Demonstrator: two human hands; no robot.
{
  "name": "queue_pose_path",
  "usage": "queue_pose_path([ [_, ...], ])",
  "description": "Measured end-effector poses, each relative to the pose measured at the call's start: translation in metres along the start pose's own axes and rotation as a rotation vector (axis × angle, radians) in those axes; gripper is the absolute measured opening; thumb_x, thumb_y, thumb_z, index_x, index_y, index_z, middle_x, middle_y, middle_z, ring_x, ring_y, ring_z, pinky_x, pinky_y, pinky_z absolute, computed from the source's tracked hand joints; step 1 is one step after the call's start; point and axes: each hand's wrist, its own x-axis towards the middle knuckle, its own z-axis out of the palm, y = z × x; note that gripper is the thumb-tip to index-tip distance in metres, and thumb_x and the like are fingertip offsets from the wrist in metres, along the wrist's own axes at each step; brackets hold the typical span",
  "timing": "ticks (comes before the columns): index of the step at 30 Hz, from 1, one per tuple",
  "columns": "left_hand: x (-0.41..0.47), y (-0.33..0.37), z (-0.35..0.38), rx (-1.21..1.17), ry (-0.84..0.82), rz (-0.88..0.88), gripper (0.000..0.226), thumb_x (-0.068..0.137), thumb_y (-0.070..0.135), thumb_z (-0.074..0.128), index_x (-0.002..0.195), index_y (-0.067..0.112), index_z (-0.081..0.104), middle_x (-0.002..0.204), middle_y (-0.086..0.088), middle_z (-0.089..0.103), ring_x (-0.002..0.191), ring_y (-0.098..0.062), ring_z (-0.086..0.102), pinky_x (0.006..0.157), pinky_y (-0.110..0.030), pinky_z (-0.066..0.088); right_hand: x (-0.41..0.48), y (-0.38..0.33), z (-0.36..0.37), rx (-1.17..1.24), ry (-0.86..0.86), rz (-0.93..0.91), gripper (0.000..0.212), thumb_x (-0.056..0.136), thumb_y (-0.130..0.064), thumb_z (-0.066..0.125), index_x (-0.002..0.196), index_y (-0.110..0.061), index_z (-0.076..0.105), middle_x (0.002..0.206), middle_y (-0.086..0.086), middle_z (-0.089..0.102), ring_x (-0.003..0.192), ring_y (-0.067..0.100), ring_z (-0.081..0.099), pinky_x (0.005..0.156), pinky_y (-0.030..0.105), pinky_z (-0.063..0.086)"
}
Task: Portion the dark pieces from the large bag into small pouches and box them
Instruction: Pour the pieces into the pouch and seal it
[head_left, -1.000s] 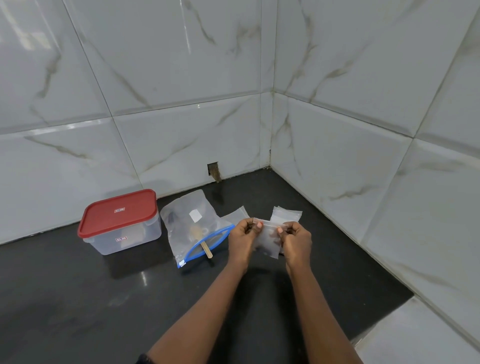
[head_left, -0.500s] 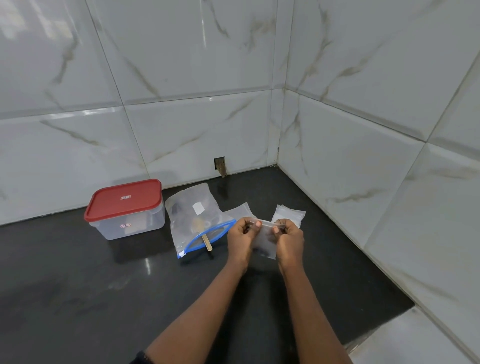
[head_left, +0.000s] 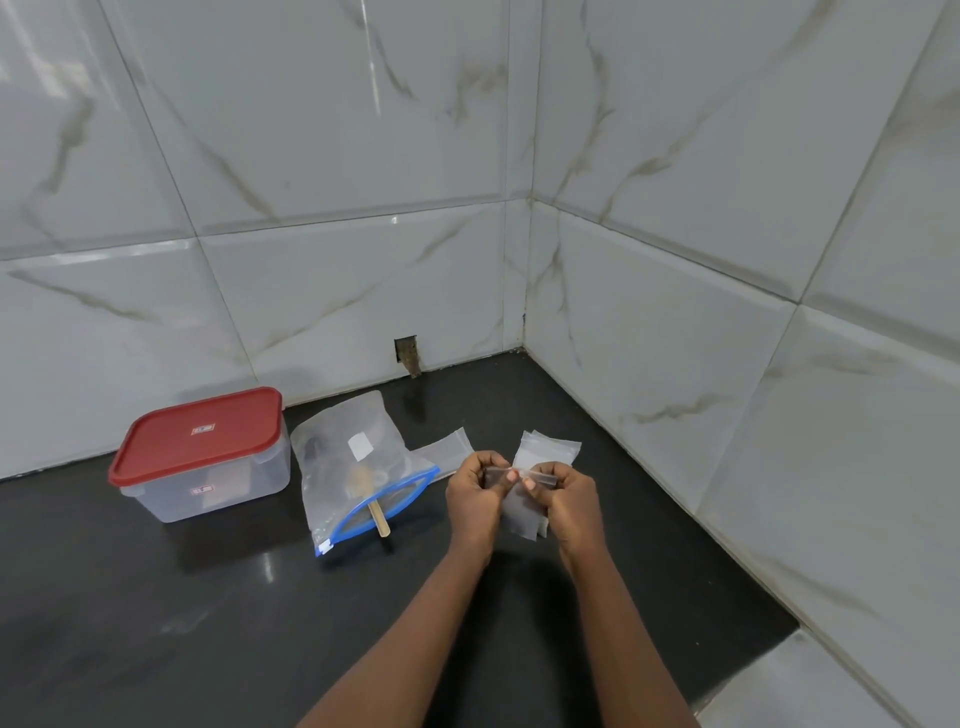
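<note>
1. just right of the middle of the frame, low down, the left hand and the right hand come together. each pinches the top strip of one small pouch, fingers curled in and thumbs on the edge.
2. the small pouch is clear and hangs down between the two hands, lifted off the black counter. i can't tell from here whether anything is inside it.
3. left of the hands, near the centre of the frame, the large bag lies flat on the counter. its blue zip mouth gapes toward the bottom of the frame, and a wooden stick pokes out of it.
4. some dark pieces show through the plastic at the large bag's upper left.
5. at the left of the frame the box stands by the wall with its red lid on, beside the large bag but apart from it.
6. spare pouches lie in a little pile just above the right hand. one flat pouch lies between the large bag and the left hand.
7. white marble tiles cover both walls, with a small notch at the foot of the wall above the bag.
</note>
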Motion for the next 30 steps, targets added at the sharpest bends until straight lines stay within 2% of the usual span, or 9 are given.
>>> queue_pose_path([
  [4,0.002,0.002,0.006,-0.019,-0.052,0.086,0.035,0.081,-0.005,0.063,0.094,0.027,0.055,0.096,0.000,0.063,0.087,-0.009,0.063,0.071,-0.016,0.053,0.011,-0.001,-0.003,-0.044,0.095,0.006,0.031,0.083,0.008,0.056,0.065,-0.016,0.063,0.080,0.010,0.067,0.077,0.019,0.061,0.062,0.024,0.048],
  [7,0.004,0.002,0.005,-0.092,-0.073,0.055,0.039,0.082,0.002,0.066,0.107,0.029,0.051,0.087,-0.002,0.066,0.081,-0.010,0.065,0.074,-0.023,0.055,0.014,-0.003,0.000,-0.010,0.104,0.012,0.030,0.086,0.008,0.056,0.069,-0.016,0.063,0.080,0.010,0.067,0.072,0.019,0.063,0.063,0.026,0.052],
  [9,0.004,0.002,0.003,-0.160,-0.081,-0.003,0.035,0.082,0.005,0.066,0.110,0.024,0.055,0.083,0.000,0.068,0.080,-0.011,0.066,0.073,-0.025,0.055,0.015,-0.005,0.000,0.012,0.078,0.014,0.026,0.086,0.006,0.057,0.072,-0.015,0.064,0.083,0.011,0.068,0.073,0.020,0.065,0.069,0.031,0.057],
  [12,0.005,0.000,-0.001,-0.112,-0.091,-0.053,0.018,0.081,0.006,0.067,0.095,0.019,0.065,0.088,0.001,0.070,0.087,-0.015,0.067,0.072,-0.024,0.055,0.019,-0.004,0.000,-0.003,0.056,-0.017,0.025,0.084,0.005,0.061,0.071,-0.017,0.064,0.084,0.011,0.068,0.081,0.023,0.065,0.076,0.035,0.057],
  [16,0.005,-0.004,-0.002,-0.061,-0.085,-0.106,0.008,0.081,0.013,0.069,0.087,0.018,0.068,0.087,-0.002,0.071,0.090,-0.020,0.067,0.079,-0.033,0.056,0.018,-0.005,-0.001,-0.024,-0.027,-0.050,0.018,0.083,0.000,0.066,0.072,-0.014,0.063,0.083,0.010,0.066,0.083,0.022,0.063,0.064,0.026,0.054],
  [20,0.007,-0.005,-0.004,-0.046,-0.093,-0.136,0.007,0.083,0.009,0.066,0.085,0.015,0.069,0.087,-0.004,0.072,0.090,-0.021,0.067,0.082,-0.037,0.055,0.017,-0.008,-0.005,-0.050,-0.083,-0.049,0.019,0.084,0.004,0.063,0.073,-0.011,0.063,0.079,0.007,0.064,0.079,0.018,0.061,0.060,0.021,0.050],
  [25,0.014,-0.010,0.004,0.127,-0.021,-0.175,0.008,0.082,0.005,0.065,0.082,0.012,0.070,0.085,-0.005,0.071,0.087,-0.019,0.066,0.085,-0.041,0.055,0.020,-0.004,0.003,-0.169,0.028,-0.040,0.037,0.081,0.012,0.053,0.061,-0.018,0.063,0.075,0.004,0.063,0.073,0.015,0.058,0.059,0.020,0.048],
  [28,0.015,-0.009,0.003,0.062,0.006,-0.190,0.010,0.086,0.009,0.062,0.082,0.013,0.070,0.085,-0.007,0.071,0.087,-0.022,0.067,0.084,-0.043,0.055,0.019,-0.005,0.001,-0.091,0.045,-0.032,0.029,0.080,0.009,0.063,0.065,-0.016,0.066,0.076,0.006,0.067,0.073,0.016,0.062,0.064,0.022,0.052],
  [30,0.017,-0.007,-0.002,0.015,-0.032,-0.168,0.015,0.090,0.012,0.057,0.081,0.015,0.068,0.086,-0.007,0.071,0.088,-0.023,0.067,0.083,-0.043,0.056,0.018,-0.005,-0.003,-0.015,0.017,-0.002,0.027,0.082,0.008,0.062,0.070,-0.015,0.068,0.079,0.009,0.069,0.073,0.018,0.065,0.065,0.024,0.055],
])
